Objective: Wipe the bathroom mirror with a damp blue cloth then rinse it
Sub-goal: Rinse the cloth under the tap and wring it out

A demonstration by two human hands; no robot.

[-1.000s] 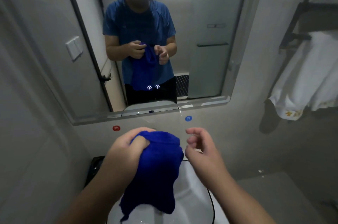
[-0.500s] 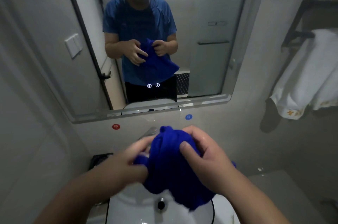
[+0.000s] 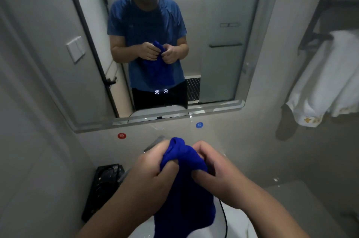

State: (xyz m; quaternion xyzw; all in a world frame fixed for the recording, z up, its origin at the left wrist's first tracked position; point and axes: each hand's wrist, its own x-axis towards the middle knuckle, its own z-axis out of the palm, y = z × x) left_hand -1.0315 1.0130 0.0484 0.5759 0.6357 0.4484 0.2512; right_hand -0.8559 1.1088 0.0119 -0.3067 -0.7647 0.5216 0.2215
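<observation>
Blue cloth (image 3: 182, 185) hangs lengthwise over the basin's (image 3: 239, 226) back edge, its bunched top gripped by left hand (image 3: 153, 177) and right hand (image 3: 219, 175), mirror (image 3: 223, 4) straight ahead.

Cloth (image 3: 184, 183) between both hands (image 3: 153, 175), above the basin (image 3: 239, 220), mirror (image 3: 223, 47) behind.

Fuzzy blue cloth (image 3: 186, 189), glossy mirror (image 3: 223, 14), smooth white basin (image 3: 237, 222)

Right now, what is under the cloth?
Under the cloth, held by the left hand and right hand, part of the white sink shows. The drain is covered.
</observation>
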